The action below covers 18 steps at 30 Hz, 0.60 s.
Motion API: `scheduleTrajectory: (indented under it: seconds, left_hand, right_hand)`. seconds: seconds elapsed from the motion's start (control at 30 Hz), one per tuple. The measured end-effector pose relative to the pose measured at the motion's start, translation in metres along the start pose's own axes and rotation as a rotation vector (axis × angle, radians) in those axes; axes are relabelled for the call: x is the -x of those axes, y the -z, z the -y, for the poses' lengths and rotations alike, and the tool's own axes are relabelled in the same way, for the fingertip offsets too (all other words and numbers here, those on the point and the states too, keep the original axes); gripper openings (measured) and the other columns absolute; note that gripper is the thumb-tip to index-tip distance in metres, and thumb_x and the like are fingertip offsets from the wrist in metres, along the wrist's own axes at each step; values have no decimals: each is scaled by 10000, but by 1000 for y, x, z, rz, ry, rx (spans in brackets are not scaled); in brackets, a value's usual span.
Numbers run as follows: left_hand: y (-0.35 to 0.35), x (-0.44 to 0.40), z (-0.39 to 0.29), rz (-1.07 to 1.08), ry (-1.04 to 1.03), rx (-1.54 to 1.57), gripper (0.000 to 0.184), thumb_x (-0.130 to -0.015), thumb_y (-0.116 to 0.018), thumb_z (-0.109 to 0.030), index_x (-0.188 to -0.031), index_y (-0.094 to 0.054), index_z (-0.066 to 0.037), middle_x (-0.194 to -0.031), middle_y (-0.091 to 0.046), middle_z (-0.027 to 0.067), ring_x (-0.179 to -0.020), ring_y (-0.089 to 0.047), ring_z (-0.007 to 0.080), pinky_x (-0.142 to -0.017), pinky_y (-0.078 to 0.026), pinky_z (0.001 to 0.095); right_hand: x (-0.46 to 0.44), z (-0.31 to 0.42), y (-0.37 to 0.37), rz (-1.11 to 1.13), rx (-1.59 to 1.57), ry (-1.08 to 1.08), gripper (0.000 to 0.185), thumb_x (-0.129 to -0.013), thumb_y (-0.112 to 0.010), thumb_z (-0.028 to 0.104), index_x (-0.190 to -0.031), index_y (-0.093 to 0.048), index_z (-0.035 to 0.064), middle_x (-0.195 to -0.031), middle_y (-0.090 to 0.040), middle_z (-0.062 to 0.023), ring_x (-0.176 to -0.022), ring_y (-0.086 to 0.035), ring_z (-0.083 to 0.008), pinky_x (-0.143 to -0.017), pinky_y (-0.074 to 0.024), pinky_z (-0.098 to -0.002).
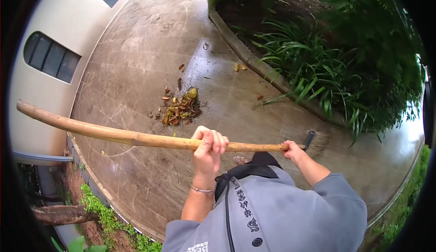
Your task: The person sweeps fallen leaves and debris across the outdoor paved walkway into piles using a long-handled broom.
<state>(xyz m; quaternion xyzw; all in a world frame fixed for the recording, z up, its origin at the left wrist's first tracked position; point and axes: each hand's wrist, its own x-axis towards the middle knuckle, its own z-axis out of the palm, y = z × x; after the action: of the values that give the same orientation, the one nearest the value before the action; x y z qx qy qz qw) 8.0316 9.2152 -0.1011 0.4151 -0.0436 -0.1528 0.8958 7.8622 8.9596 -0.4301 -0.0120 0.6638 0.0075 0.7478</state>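
Observation:
Across my body lies a long wooden broom handle [113, 134], its free end far out to the left. My left hand [210, 144], with a bracelet at the wrist, is closed around the middle of the handle. Nearer the broom head, my right hand [291, 150] grips the handle's right part. The bristles [320, 144] and a dark crosspiece [309, 140] show at the right, low by the paving. A pile of wet brown and yellow leaves [181, 108] lies on the ground ahead, apart from the broom.
Wet paving [141, 56] stretches forward. A few loose yellow leaves [240, 67] lie near the stone curb [245, 59], which borders a planted bed [313, 65] on the right. A pale wall [59, 11] with windows stands at the left. Low green plants [106, 215] line the lower-left edge.

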Motion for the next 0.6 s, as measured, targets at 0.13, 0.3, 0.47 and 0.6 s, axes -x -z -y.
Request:
scheduleTrajectory:
  seconds: [0.13,0.3,0.47,0.6]
  left_hand:
    - [45,-18,-55,51,-59,-85,258,-922,-463,-191,-684,-374,-146,-449,-337,-52,-392,-324,83,-448,-341,232]
    - [42,6,-164,24,-498,-304,213,-898,-442,-124,-700,-365,-142,-435,-355,-36,-368,-337,84,-440,-400,248]
    - [4,15,-163,-135,-754,-586,225,-932,-414,-191,-727,-342,-136,-450,-318,-41,-400,-288,76,-584,-380,244]
    - [15,-13,-116,-421,-873,-702,231,-940,-404,-206,-726,-333,-153,-453,-313,-50,-433,-307,78,-588,-354,266]
  right_hand:
    - [-83,-50,-51,-16,73,64,126,-722,-507,19,-830,-442,25,-735,-506,-105,-620,-558,-251,-567,-548,-400]
    - [45,-145,-224,209,370,-40,266,-715,-531,11,-964,-439,13,-742,-528,-125,-660,-583,-256,-599,-535,-408]
    - [57,-206,-383,540,595,-77,237,-720,-552,32,-931,-450,-6,-709,-544,-122,-588,-587,-238,-525,-532,-392]
    - [60,-198,-487,677,781,5,169,-747,-557,44,-875,-470,-23,-677,-554,-107,-569,-588,-212,-520,-528,-371]
